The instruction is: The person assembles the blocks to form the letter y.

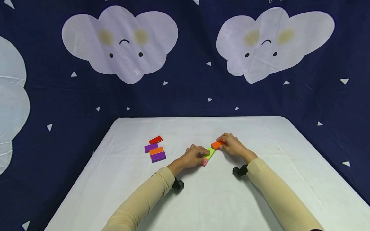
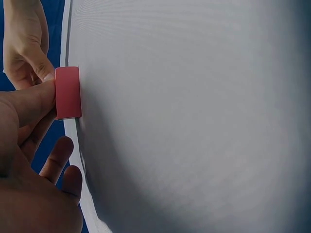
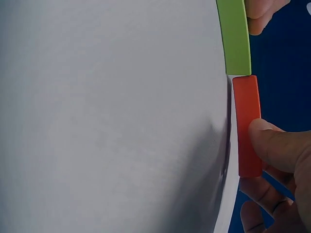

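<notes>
In the head view my left hand [image 1: 192, 156] grips a lime-green block [image 1: 211, 151] and a pink block [image 1: 205, 162] lying end to end in a slanted row on the table. Its fingertips lie over the green one, and the thumb is at the pink one. The left wrist view shows the long face of the pink block [image 2: 68, 92] beside the thumb. My right hand [image 1: 234, 146] pinches an orange block [image 1: 216, 145], thumb on its near side. One end of this orange block [image 3: 247, 104] is right at the green block's end [image 3: 236, 41] in the right wrist view.
Left of my hands, a red block [image 1: 155, 140], a purple block [image 1: 151, 147], an orange block [image 1: 156, 151] and another purple block [image 1: 158, 157] lie in a loose column. A white cloth covers the table [image 1: 202, 202]. Behind it hangs a dark blue cloud-patterned curtain [image 1: 190, 93].
</notes>
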Tool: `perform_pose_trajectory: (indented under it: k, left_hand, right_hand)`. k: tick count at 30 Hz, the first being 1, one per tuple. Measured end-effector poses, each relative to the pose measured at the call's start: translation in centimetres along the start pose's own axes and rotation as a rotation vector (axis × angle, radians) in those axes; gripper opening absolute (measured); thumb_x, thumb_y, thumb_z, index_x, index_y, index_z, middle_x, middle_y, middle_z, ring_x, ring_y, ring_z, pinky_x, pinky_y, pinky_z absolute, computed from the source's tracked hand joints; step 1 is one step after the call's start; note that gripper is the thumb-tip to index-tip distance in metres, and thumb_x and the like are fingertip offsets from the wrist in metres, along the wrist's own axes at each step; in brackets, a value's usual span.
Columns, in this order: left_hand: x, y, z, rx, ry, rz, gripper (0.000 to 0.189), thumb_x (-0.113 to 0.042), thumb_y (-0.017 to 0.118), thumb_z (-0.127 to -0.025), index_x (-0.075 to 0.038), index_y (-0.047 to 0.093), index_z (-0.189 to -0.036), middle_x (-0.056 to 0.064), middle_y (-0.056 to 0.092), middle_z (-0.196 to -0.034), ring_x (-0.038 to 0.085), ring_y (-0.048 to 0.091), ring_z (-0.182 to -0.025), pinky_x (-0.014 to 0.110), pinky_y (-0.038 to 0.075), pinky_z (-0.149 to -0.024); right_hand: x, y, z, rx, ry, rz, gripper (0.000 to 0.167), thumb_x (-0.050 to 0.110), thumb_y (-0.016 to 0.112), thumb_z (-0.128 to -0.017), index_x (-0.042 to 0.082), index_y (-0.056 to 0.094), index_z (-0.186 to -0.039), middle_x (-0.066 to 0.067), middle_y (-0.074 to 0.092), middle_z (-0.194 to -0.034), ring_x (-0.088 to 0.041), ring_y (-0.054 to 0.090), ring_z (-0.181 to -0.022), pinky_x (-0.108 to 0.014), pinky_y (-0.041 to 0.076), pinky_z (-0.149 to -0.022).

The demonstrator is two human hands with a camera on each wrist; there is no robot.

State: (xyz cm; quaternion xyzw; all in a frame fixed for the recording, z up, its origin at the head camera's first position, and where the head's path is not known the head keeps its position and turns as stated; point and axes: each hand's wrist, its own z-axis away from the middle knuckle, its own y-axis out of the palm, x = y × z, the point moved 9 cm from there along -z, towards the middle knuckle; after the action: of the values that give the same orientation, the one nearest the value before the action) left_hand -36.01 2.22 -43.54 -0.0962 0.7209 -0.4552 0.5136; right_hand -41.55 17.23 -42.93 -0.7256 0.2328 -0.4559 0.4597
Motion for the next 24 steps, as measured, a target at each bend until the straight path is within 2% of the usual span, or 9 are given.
perform_pose_trajectory:
  k: [14, 24]
  left_hand:
    - [0.0, 0.1, 0.0, -0.007, 0.017, 0.017, 0.033, -0.014, 0.067, -0.086, -0.014, 0.066, -0.118, -0.003, 0.061, -0.129, 0.018, 0.046, -0.109, 0.034, 0.027, -0.088]
    - [-0.1, 0.0, 0.2, -0.006, 0.03, 0.04, 0.034, -0.012, 0.067, -0.084, -0.013, 0.066, -0.119, -0.002, 0.061, -0.129, 0.02, 0.045, -0.111, 0.035, 0.027, -0.089]
  right_hand:
    - [0.1, 0.3, 0.0, 0.012, -0.011, 0.016, 0.031, 0.006, 0.063, -0.086, 0.008, 0.063, -0.117, -0.013, 0.058, -0.121, -0.031, 0.05, -0.108, -0.048, 0.036, -0.085]
    - [0.2, -0.9, 0.2, -0.049, 0.055, -0.009, 0.04, 0.018, 0.064, -0.088, 0.008, 0.058, -0.126, -0.014, 0.059, -0.122, -0.03, 0.052, -0.102, -0.044, 0.036, -0.085]
